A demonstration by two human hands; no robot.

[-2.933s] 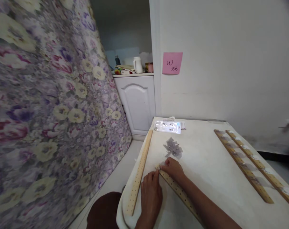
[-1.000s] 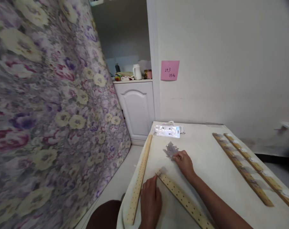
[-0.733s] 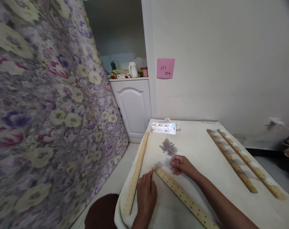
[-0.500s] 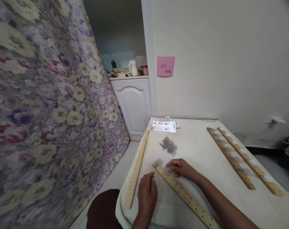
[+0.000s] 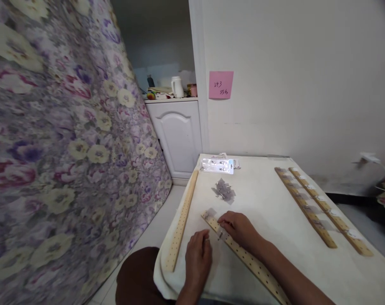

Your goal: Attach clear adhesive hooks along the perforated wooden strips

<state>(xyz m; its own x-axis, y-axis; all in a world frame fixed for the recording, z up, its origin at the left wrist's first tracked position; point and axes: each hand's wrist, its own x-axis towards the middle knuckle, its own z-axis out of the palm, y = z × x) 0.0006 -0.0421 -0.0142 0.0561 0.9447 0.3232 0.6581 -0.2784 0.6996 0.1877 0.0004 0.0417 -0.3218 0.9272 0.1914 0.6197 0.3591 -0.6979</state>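
My right hand (image 5: 238, 228) is over the perforated wooden strip (image 5: 252, 262) in front of me, its fingers pinched on a small clear plastic piece (image 5: 222, 234) at the strip. Another such grey-clear piece (image 5: 210, 213) stands at the strip's far end. Just left of the strip, my left hand (image 5: 199, 256) is near the table with its fingers curled together close to the held piece. Whatever is between its fingertips is too small to make out. Beyond both hands lies a pile of grey-clear plastic pieces with shiny metal bits (image 5: 224, 189).
A second perforated strip (image 5: 182, 222) lies along the table's left edge. Two strips, one darker (image 5: 307, 207) and one lighter (image 5: 330, 209), carry several plastic pieces at the right. A clear package (image 5: 217, 165) lies at the back of the cloth-covered table (image 5: 259, 186). A floral curtain (image 5: 68, 148) hangs left.
My right hand has moved slightly left and lower, bringing the plastic piece down to the strip. My left hand has shifted a little right, towards it.
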